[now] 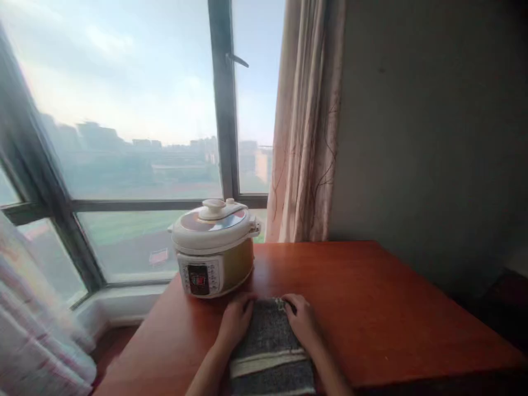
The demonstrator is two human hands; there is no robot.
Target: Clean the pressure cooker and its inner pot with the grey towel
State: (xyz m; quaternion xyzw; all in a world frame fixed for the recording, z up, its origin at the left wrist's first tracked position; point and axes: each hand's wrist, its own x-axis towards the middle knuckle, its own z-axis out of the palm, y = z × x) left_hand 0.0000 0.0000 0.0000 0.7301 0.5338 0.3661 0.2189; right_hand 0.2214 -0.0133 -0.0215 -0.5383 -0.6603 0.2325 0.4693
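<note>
Nearest the camera, a folded grey towel [270,352] with a pale stripe lies on the reddish wooden tabletop [371,297], overhanging its front edge. Behind it stands an electric pressure cooker [214,247], close to the window-side edge. The left hand [236,319] and right hand [302,319] lie flat on the towel's far corners, fingers relaxed, gripping nothing. A forward shove could likely bump the cooker.
</note>
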